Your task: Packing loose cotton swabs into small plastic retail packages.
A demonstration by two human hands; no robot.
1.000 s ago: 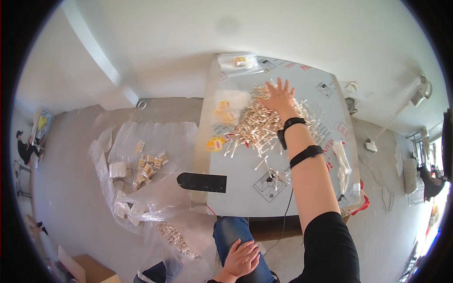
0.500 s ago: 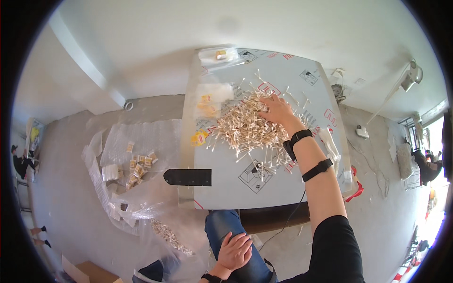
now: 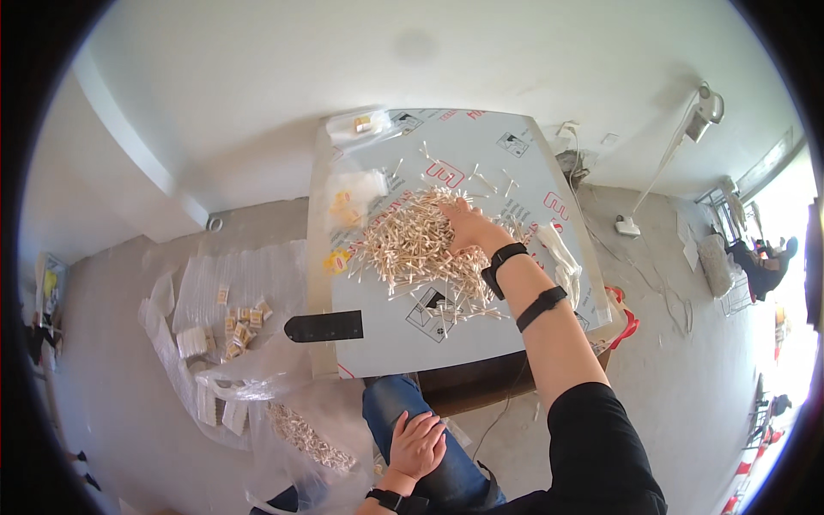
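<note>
A broad heap of cotton swabs (image 3: 408,245) lies on the grey film-covered tabletop (image 3: 395,352), with a few strays at its far and near edges. My right hand (image 3: 470,230) reaches onto the heap's right side, fingers stretched out and spread among the swabs; the fingertips are partly hidden. No grip on any swab can be made out. On my jeans-clad knee (image 3: 390,403) rests my left hand (image 3: 417,444), flat and holding nothing. Small yellow-and-white packets (image 3: 343,210) lie on clear plastic bags left of the heap, and a yellow label piece (image 3: 336,261) sits nearer me.
A black strap-like strip (image 3: 324,327) juts over the table's left edge. White cloth-like material (image 3: 562,257) lies at the right edge. On the floor at left, bubble wrap (image 3: 249,279) carries several small packs (image 3: 245,322); a clear bag holds more swabs (image 3: 309,439). A cable (image 3: 506,403) hangs below the table.
The whole view has shifted, moving the table leftward in the picture. My right hand has drawn slightly nearer over the heap, its fingers still spread. My left hand stays on the knee.
</note>
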